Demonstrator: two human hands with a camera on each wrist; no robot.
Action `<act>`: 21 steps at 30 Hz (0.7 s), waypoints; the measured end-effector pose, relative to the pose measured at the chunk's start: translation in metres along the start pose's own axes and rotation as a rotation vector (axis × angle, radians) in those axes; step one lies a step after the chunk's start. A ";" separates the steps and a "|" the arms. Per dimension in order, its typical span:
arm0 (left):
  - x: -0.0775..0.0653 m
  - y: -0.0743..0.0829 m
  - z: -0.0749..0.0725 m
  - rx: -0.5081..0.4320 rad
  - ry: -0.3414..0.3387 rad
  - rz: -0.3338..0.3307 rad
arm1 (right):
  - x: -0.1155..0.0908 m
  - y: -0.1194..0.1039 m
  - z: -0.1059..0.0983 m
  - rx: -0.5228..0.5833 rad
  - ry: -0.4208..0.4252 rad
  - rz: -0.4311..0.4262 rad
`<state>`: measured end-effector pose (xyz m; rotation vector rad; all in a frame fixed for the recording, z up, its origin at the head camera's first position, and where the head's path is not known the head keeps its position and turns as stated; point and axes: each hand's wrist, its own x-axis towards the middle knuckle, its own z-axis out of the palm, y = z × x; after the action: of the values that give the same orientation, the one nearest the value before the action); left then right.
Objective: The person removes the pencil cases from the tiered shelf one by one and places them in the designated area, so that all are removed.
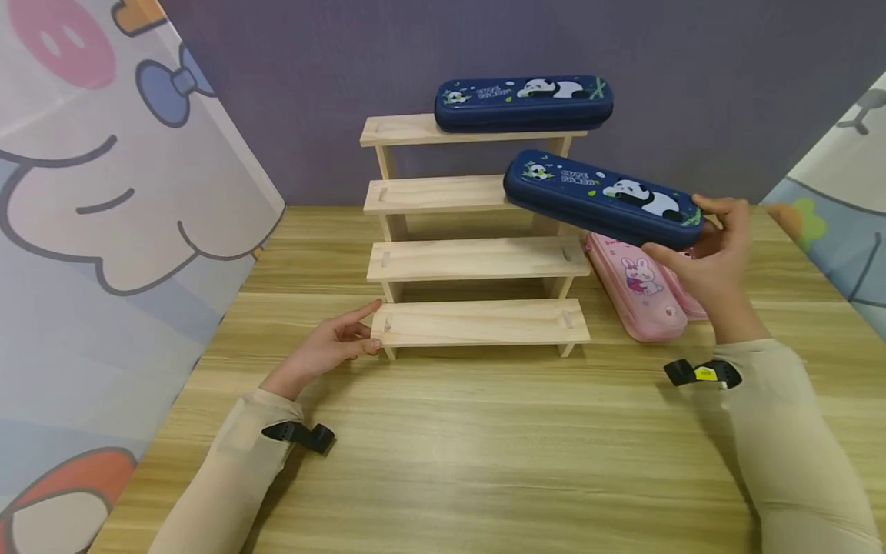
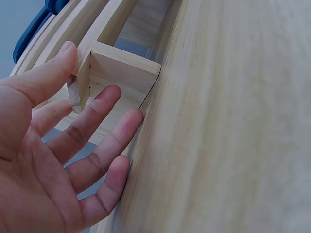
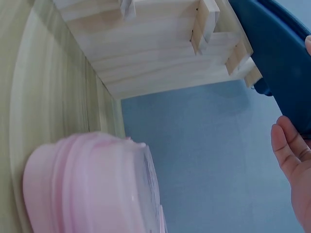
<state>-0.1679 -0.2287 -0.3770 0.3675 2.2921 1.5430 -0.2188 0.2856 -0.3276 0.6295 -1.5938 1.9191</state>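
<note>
A wooden tiered shelf (image 1: 477, 323) stands on the table. At its lowest step, my left hand (image 1: 328, 346) pinches the left end between thumb and index finger; the left wrist view shows the other fingers (image 2: 104, 153) loosely spread beside the step's leg. My right hand (image 1: 720, 250) grips the right end of a navy panda pencil case (image 1: 602, 196), held tilted in front of the second-highest step. In the right wrist view the case's underside (image 3: 279, 58) shows, with fingertips beneath it. Another navy panda pencil case (image 1: 522, 104) lies on the top step, overhanging its right end.
Pink pencil cases (image 1: 647, 304) lie on the table right of the shelf, one partly hidden behind my right hand. A grey-purple panel (image 1: 332, 92) rises behind the shelf. Cartoon-printed panels stand at the left (image 1: 138, 192) and right (image 1: 844, 185).
</note>
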 end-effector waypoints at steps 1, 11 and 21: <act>0.000 0.000 0.000 0.002 -0.002 0.000 | 0.000 -0.001 -0.002 0.007 0.006 0.002; 0.001 -0.001 0.000 -0.005 -0.002 0.002 | -0.005 -0.003 -0.014 0.056 0.048 -0.036; 0.001 -0.002 0.000 -0.012 0.011 0.004 | -0.007 -0.003 -0.023 0.053 0.085 -0.069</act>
<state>-0.1690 -0.2288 -0.3787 0.3624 2.2910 1.5633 -0.2118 0.3074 -0.3341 0.6093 -1.4546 1.9170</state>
